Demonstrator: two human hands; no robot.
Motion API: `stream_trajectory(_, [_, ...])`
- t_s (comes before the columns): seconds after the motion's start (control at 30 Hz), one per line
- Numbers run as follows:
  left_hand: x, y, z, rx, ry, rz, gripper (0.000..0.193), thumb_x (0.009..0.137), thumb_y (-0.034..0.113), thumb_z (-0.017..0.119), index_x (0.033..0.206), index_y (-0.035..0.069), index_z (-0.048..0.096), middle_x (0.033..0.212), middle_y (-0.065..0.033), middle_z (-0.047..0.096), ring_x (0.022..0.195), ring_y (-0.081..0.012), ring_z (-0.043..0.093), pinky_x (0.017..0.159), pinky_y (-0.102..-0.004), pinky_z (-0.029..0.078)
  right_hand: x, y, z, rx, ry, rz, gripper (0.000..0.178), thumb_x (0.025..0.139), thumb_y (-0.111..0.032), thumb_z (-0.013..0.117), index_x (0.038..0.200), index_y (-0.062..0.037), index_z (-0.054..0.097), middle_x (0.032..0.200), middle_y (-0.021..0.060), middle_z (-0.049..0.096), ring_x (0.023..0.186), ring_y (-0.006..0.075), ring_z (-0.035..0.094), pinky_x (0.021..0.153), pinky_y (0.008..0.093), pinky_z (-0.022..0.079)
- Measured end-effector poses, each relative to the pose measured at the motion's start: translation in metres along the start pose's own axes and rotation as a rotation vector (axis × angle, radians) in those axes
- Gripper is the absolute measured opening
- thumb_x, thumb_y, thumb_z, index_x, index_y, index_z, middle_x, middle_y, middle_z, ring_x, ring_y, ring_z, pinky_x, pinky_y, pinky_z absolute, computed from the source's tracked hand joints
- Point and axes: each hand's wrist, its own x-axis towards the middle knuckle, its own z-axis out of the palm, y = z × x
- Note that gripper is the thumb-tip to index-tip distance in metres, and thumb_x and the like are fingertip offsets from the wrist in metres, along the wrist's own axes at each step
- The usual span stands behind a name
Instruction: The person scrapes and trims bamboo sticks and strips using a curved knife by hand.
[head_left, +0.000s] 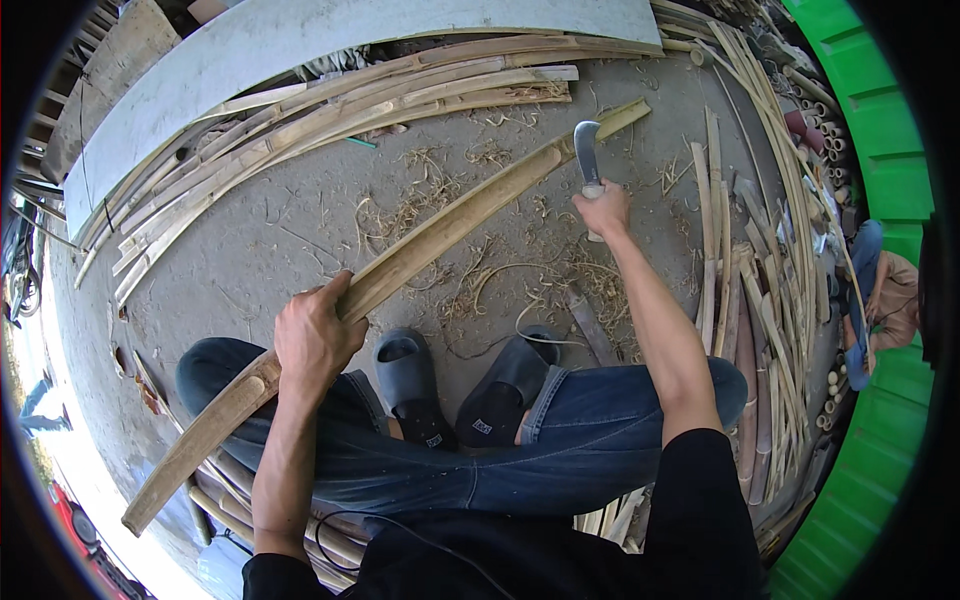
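Across my knee, nearest to me, my left hand (315, 335) is wrapped tight around the long split bamboo strip (400, 265), which slants from beside my left thigh up and away over the concrete floor (300, 220). My slippers (405, 375) sit just under it, among curly shavings. Further out, my right hand (602, 210) is clenched on the handle of the curved knife (586, 150), the blade standing upright against the strip near its far end. To work this well I judge the left grip should stay firm and well behind the blade — the edge angled away from me, shallow along the grain so it shaves rather than digs. Beyond lie the bamboo slats (330, 110) in a stack by a grey board (300, 45); at far right a green bin (880, 130) — what is in it I cannot see.
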Motion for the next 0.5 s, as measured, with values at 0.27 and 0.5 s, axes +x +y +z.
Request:
stream_trajectory(0.27, [0.002, 0.002, -0.001, -0.003, -0.012, 0.005, 0.057, 0.067, 0.015, 0.076, 0.123, 0.010, 0.076, 0.092, -0.0215, 0.075, 0.087, -0.0389, 0.074, 0.081, -0.0462, 0.059, -0.010, 0.017, 0.006, 0.068, 0.080, 0.084, 0.040, 0.077, -0.024, 0.079, 0.107, 0.0006, 0.072, 0.093, 0.0222, 0.076, 0.090, 0.0376, 0.075, 0.085, 0.0456, 0.058])
stream_trajectory(0.5, [-0.003, -0.011, -0.001, -0.032, -0.022, -0.026, 0.056, 0.067, 0.015, 0.076, 0.123, 0.010, 0.076, 0.092, -0.0218, 0.075, 0.087, -0.0390, 0.074, 0.082, -0.0460, 0.059, -0.015, -0.002, 0.028, 0.130, 0.094, 0.080, 0.041, 0.076, -0.027, 0.080, 0.105, 0.0003, 0.071, 0.087, 0.0204, 0.076, 0.081, 0.0367, 0.075, 0.075, 0.0461, 0.058])
